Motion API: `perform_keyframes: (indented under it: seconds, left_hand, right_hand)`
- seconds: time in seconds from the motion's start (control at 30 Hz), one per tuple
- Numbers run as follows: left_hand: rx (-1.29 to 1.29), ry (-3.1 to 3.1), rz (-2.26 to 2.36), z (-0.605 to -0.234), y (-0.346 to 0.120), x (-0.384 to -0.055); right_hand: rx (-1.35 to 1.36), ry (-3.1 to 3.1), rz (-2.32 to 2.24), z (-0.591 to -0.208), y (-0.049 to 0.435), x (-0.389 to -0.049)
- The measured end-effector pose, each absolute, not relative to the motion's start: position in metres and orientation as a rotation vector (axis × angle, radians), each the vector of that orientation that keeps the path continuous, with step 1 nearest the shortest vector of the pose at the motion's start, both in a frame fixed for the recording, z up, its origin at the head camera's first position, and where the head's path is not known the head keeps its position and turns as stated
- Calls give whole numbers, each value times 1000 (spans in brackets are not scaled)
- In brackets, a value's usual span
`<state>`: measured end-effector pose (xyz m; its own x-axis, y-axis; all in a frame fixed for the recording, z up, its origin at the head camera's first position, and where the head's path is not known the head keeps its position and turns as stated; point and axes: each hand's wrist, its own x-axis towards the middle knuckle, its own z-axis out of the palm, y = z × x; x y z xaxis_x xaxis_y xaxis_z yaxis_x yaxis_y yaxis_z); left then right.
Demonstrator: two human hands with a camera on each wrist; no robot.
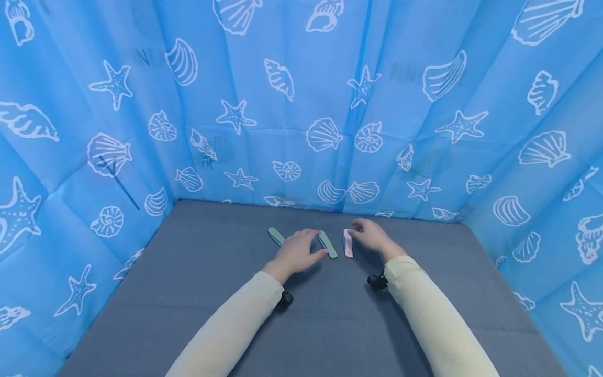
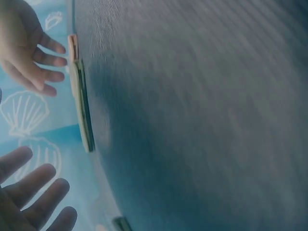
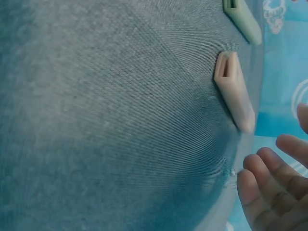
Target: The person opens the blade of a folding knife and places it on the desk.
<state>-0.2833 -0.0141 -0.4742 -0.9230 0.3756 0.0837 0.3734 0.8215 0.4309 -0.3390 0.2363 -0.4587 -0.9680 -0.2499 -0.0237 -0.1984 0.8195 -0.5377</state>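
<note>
Three slim folding pieces with slotted edges lie on the grey cloth; their exact kind cannot be told. One green piece (image 1: 275, 235) is at the left, partly hidden by my left hand (image 1: 298, 251). A second green piece (image 1: 328, 244) lies just right of that hand, which hovers with fingers apart. At the right is the pink piece (image 1: 348, 243), with my right hand (image 1: 372, 235) above its far end, fingers loosely bent. In the right wrist view the right fingers (image 3: 274, 183) stand apart from the pink piece. The left fingers (image 2: 45, 192) hold nothing in the left wrist view.
Grey cloth (image 1: 212, 314) covers the table. A blue curtain (image 1: 301, 104) with white shells and starfish hangs along the back and both sides. Dark wrist devices (image 1: 378, 281) sit beneath the pale sleeves (image 1: 433, 319).
</note>
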Motion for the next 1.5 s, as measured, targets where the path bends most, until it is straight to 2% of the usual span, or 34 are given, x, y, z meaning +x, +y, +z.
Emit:
perform_keyframes:
  seconds: [0.23,0.47,0.6,0.77,0.97,1.5]
  left_hand:
    - [535,2974,807,-482,-1,-286]
    - [476,2934,916,-483,8,-286]
    - [467,2914,943,-484,14,-286]
    - [424,2877,1008,-488,22,-285]
    - [408,2825,1135,-494,30,-282]
    - [351,2612,1454,-495,45,-274]
  right_hand:
    - [-308,2872,-791,-468,232,-347]
    - [-375,2859,-688,-475,224,-353]
    - [-260,2826,-693,-471,220,-351]
    - [-38,2721,-830,-466,215,-345]
    - [99,2600,-1051,-469,214,-338]
    - [-16,2361,-1475,-450,218,-311]
